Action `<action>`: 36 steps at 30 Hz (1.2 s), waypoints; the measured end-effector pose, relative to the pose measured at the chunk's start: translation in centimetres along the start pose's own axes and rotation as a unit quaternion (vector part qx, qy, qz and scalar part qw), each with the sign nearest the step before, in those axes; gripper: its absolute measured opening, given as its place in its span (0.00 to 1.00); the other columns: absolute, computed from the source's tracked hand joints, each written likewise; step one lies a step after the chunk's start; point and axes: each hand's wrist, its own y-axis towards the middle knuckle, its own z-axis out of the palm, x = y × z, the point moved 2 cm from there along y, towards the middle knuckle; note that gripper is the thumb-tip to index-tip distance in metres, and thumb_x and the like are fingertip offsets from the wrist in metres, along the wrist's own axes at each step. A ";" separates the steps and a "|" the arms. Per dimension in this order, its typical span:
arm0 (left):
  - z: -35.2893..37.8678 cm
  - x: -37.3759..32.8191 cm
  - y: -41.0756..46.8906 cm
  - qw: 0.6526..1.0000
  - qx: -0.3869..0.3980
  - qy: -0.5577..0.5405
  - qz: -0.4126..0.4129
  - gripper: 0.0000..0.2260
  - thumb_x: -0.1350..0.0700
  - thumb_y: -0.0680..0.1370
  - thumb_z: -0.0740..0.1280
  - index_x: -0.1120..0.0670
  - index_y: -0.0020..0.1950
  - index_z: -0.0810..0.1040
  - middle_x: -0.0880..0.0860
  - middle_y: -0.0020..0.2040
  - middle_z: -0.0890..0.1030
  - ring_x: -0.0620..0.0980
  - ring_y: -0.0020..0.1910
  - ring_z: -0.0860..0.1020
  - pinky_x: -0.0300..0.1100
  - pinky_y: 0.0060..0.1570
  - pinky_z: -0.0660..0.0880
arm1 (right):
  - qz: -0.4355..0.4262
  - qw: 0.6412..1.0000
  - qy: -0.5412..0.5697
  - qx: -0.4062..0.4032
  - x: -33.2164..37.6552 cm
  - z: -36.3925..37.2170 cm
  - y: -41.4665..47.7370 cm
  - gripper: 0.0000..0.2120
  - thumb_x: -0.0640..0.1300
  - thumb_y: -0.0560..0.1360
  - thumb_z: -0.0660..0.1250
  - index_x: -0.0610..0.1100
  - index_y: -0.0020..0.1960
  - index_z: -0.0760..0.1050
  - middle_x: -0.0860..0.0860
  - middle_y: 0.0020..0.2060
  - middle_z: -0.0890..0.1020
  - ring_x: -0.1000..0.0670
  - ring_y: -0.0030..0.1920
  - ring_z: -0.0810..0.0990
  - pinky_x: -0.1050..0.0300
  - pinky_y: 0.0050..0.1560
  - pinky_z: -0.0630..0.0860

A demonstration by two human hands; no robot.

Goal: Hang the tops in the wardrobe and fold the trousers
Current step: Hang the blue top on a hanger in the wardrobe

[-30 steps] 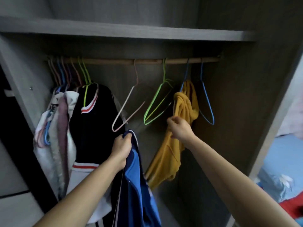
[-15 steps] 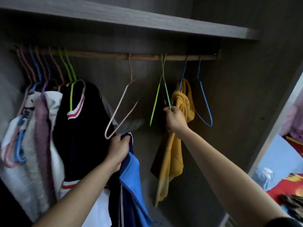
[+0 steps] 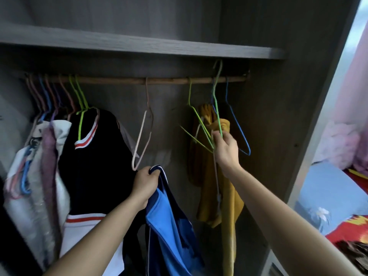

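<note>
While right hand [image 3: 226, 150] pinches green hanger [image 3: 218, 116], hook [image 3: 218, 65] blurred (above rod [image 3: 119, 80]).

— What is gripped by the left hand [image 3: 146, 184]?
— A blue top [image 3: 169, 216], bunched at its collar.
— And by the right hand [image 3: 226, 148]?
— A green hanger [image 3: 216, 96] is pinched, its hook seen above the wooden rail [image 3: 119, 80]; a yellow garment [image 3: 229, 196] is hung just behind.
</note>
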 end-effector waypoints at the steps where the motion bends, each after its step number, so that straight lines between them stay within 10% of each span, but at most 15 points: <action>1: 0.2 0.0 -0.3 1.000 0.000 0.004 0.004 0.08 0.55 0.80 0.62 0.58 0.47 0.78 0.57 0.41 0.81 0.52 0.38 0.79 0.42 0.35 0.72 | 0.003 1.000 0.021 -0.008 -1.1 -0.6 -1.1 0.13 0.53 0.82 0.58 0.50 0.56 0.79 0.51 0.48 0.82 0.51 0.51 0.79 0.51 0.53 0.75; 10: 3.8 1.5 -3.8 0.992 0.047 0.107 0.055 0.10 0.55 0.76 0.64 0.53 0.35 0.72 0.49 0.30 0.74 0.48 0.31 0.74 0.40 0.30 0.67 | 0.023 0.997 0.027 -0.075 -9.8 -6.6 -11.6 0.17 0.47 0.82 0.60 0.41 0.37 0.73 0.58 0.26 0.75 0.61 0.27 0.74 0.70 0.27 0.70; 13: 5.0 2.4 -4.6 0.979 0.072 0.173 0.086 0.05 0.55 0.75 0.66 0.50 0.40 0.76 0.48 0.36 0.78 0.46 0.36 0.77 0.39 0.31 0.67 | 0.016 0.996 -0.016 -0.090 -12.0 -8.9 -15.0 0.17 0.47 0.81 0.64 0.40 0.36 0.74 0.53 0.27 0.76 0.56 0.28 0.74 0.60 0.29 0.72; 17: 6.3 3.3 -4.9 0.968 0.089 0.206 0.108 0.08 0.57 0.73 0.70 0.47 0.48 0.75 0.45 0.46 0.78 0.44 0.45 0.77 0.41 0.45 0.73 | 0.063 0.996 -0.047 -0.045 -13.6 -11.6 -18.0 0.12 0.51 0.79 0.67 0.42 0.45 0.76 0.41 0.34 0.79 0.39 0.36 0.79 0.40 0.39 0.78; 21: 6.6 4.6 -4.5 0.969 0.074 0.222 0.075 0.10 0.56 0.71 0.73 0.48 0.50 0.75 0.48 0.47 0.79 0.48 0.46 0.77 0.40 0.42 0.70 | 0.059 0.997 -0.052 -0.015 -13.5 -13.7 -20.0 0.09 0.49 0.79 0.67 0.51 0.59 0.75 0.45 0.37 0.80 0.47 0.37 0.80 0.49 0.39 0.76; 27: 6.5 5.1 -4.2 0.931 0.021 0.354 0.091 0.13 0.51 0.70 0.74 0.50 0.48 0.74 0.49 0.44 0.76 0.53 0.45 0.76 0.43 0.43 0.70 | 0.148 0.972 -0.068 0.169 -13.7 -15.3 -21.2 0.11 0.48 0.82 0.63 0.48 0.51 0.84 0.60 0.27 0.78 0.63 0.29 0.74 0.70 0.32 0.68; 36: 6.8 5.2 -4.8 0.883 -0.016 0.447 0.140 0.03 0.56 0.72 0.69 0.48 0.42 0.77 0.53 0.44 0.82 0.59 0.46 0.79 0.44 0.39 0.70 | 0.158 0.949 -0.083 0.261 -13.1 -16.4 -21.3 0.16 0.55 0.81 0.61 0.52 0.44 0.85 0.53 0.24 0.70 0.56 0.25 0.67 0.66 0.28 0.64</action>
